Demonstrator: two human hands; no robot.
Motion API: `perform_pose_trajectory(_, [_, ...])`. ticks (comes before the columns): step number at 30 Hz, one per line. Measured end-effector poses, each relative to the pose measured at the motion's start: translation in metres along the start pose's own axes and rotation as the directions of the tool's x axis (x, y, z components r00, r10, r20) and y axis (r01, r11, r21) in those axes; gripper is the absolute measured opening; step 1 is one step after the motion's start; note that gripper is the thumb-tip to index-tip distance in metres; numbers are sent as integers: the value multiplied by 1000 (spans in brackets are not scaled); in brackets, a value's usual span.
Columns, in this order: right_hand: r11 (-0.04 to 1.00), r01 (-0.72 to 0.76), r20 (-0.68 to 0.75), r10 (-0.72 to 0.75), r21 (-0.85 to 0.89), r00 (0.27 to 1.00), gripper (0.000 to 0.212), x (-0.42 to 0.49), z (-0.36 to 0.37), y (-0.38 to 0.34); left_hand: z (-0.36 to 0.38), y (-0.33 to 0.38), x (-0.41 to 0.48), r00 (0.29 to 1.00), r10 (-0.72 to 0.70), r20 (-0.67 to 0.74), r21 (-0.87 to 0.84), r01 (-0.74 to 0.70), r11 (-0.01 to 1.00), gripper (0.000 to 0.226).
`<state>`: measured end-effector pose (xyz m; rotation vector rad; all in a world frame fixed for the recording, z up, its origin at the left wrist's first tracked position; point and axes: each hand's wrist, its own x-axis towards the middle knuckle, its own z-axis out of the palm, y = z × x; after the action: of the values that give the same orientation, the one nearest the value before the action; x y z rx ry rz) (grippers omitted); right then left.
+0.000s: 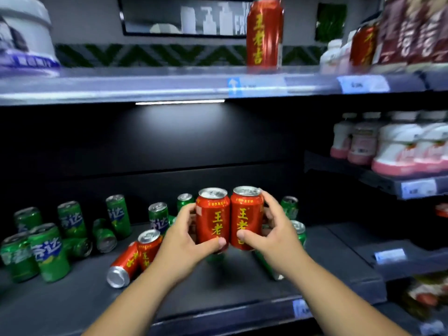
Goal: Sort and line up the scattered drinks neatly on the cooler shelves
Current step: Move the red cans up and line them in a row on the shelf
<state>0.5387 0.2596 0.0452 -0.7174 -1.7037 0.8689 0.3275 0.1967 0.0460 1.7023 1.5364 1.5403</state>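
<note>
Gripping two upright 王老吉 cans [212,219]

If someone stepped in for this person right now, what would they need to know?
Left hand grips the first red can; right hand grips the second red can, side by side over the lower shelf.
Two spare red cans sit nearby, one lying down.
Green cans are scattered, several tipped.
A tall red can stands on the upper shelf.
Done: no can row yet.
Left: line everything up.
</note>
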Motion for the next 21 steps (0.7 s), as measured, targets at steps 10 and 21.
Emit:
perform_pose_trajectory(10, [949,316,-70,-316,-13,946,89,58,-123,-145,13,192,53,939,327,-112,-116,-339,934,72])
perform_pose_trajectory(21, [856,470,-81,-495,-216,865,84,160,-176,-224,-27,295,113,864,440,-245,214,-394,894,72])
